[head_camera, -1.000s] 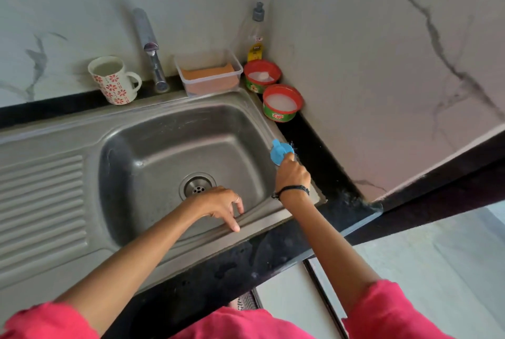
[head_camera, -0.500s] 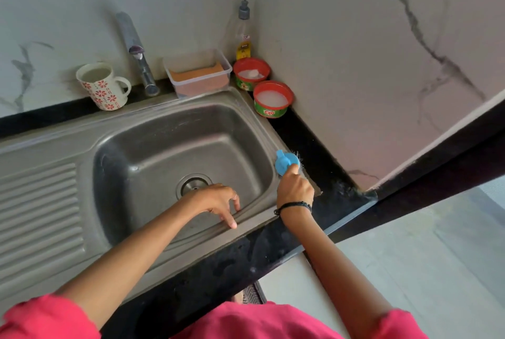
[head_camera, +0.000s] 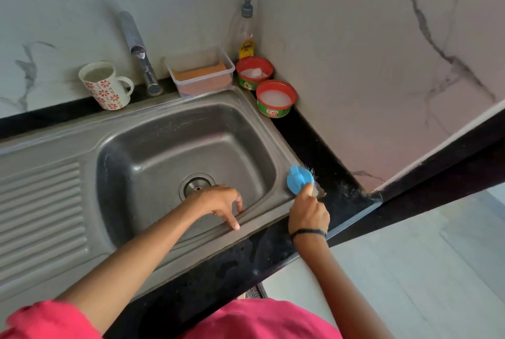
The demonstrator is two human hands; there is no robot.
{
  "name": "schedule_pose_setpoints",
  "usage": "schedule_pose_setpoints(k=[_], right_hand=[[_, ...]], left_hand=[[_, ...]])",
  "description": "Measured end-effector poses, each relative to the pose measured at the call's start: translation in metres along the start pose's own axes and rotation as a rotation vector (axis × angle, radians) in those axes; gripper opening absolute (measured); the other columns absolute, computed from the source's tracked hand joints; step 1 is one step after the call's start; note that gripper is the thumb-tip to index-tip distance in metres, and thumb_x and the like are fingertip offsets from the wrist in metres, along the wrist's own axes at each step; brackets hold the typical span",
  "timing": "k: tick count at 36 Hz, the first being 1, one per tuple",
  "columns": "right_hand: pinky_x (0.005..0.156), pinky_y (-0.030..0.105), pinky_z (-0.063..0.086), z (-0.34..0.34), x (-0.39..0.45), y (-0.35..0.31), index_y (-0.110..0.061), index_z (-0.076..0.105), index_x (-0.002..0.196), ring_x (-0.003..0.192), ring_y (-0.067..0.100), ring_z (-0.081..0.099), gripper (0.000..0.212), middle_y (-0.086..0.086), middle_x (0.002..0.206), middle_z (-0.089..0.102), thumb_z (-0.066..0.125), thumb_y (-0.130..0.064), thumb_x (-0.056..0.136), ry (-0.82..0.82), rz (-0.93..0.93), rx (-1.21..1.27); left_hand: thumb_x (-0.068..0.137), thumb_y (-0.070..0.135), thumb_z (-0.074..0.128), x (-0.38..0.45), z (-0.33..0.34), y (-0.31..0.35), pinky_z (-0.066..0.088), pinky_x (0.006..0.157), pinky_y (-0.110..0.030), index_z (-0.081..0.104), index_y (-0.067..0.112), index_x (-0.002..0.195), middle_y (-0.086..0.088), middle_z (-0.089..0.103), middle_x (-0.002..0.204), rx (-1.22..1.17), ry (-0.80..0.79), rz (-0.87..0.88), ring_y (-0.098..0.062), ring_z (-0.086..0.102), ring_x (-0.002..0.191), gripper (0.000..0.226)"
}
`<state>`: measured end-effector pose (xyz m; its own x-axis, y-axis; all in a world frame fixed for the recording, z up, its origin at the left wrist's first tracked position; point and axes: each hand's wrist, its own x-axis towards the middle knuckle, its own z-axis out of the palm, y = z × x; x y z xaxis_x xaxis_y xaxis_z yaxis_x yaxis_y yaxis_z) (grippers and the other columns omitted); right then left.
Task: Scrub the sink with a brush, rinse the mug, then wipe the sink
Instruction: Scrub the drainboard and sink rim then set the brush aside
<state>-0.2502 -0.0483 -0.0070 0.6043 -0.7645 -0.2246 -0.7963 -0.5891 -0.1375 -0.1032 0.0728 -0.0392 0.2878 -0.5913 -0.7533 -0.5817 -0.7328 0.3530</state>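
A steel sink fills the middle of the view, with a round drain in its basin. My right hand grips a blue brush and holds its bristles against the sink's right rim near the front corner. My left hand rests its fingertips on the sink's front rim, fingers loosely bent and holding nothing. A white mug with red flower prints stands upright on the counter behind the sink, left of the tap.
Behind the sink stand a clear plastic box with an orange sponge, two red-rimmed tubs of cleaner and a soap bottle. A ribbed drainboard lies left. Marble walls close the back and right; black counter edge runs in front.
My right hand has drawn the brush along the right rim toward the front corner. My left hand has stayed on the front rim.
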Motion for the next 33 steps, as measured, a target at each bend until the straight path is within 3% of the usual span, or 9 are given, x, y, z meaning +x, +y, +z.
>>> schedule_pose_setpoints(k=[9, 13, 19, 25, 33], right_hand=[[0.072, 0.036, 0.051, -0.010, 0.020, 0.001, -0.003, 0.034, 0.132, 0.092, 0.028, 0.065, 0.034, 0.013, 0.104, 0.065, 0.035, -0.009, 0.098, 0.024, 0.007, 0.077], [0.076, 0.036, 0.051, -0.003, 0.004, 0.001, -0.005, 0.029, 0.136, 0.096, 0.027, 0.064, 0.038, 0.012, 0.109, 0.063, 0.032, -0.011, 0.099, -0.045, -0.018, 0.044], [0.078, 0.033, 0.052, 0.007, -0.016, -0.009, -0.007, 0.030, 0.136, 0.094, 0.023, 0.065, 0.038, 0.009, 0.109, 0.064, 0.037, -0.015, 0.099, -0.114, -0.073, 0.017], [0.077, 0.036, 0.049, -0.015, 0.030, -0.021, -0.003, 0.036, 0.131, 0.100, 0.028, 0.063, 0.034, 0.012, 0.112, 0.062, 0.031, -0.012, 0.099, -0.044, -0.069, 0.010], [0.080, 0.035, 0.050, -0.004, -0.006, -0.019, -0.006, 0.036, 0.131, 0.103, 0.027, 0.062, 0.034, 0.011, 0.114, 0.061, 0.035, -0.014, 0.098, -0.194, -0.091, 0.049]], left_hand=[[0.071, 0.038, 0.079, -0.001, -0.002, 0.000, 0.037, 0.052, -0.022, 0.058, 0.022, 0.118, -0.002, 0.071, 0.100, 0.005, -0.013, -0.003, -0.010, 0.050, 0.061, 0.054], [0.071, 0.038, 0.078, -0.001, -0.003, 0.001, 0.038, 0.053, -0.022, 0.057, 0.021, 0.119, -0.002, 0.071, 0.101, 0.010, -0.016, -0.005, -0.012, 0.054, 0.068, 0.055], [0.072, 0.038, 0.078, -0.001, -0.003, 0.001, 0.035, 0.049, -0.021, 0.057, 0.022, 0.118, -0.002, 0.071, 0.101, -0.012, 0.003, -0.013, -0.009, 0.047, 0.058, 0.054], [0.073, 0.038, 0.077, -0.002, -0.003, 0.002, 0.037, 0.051, -0.020, 0.057, 0.021, 0.121, -0.002, 0.071, 0.102, -0.001, 0.006, -0.013, -0.007, 0.050, 0.058, 0.055], [0.073, 0.040, 0.076, -0.002, 0.000, 0.001, 0.036, 0.050, -0.020, 0.057, 0.023, 0.120, 0.000, 0.071, 0.101, 0.031, 0.026, -0.010, -0.005, 0.049, 0.055, 0.053]])
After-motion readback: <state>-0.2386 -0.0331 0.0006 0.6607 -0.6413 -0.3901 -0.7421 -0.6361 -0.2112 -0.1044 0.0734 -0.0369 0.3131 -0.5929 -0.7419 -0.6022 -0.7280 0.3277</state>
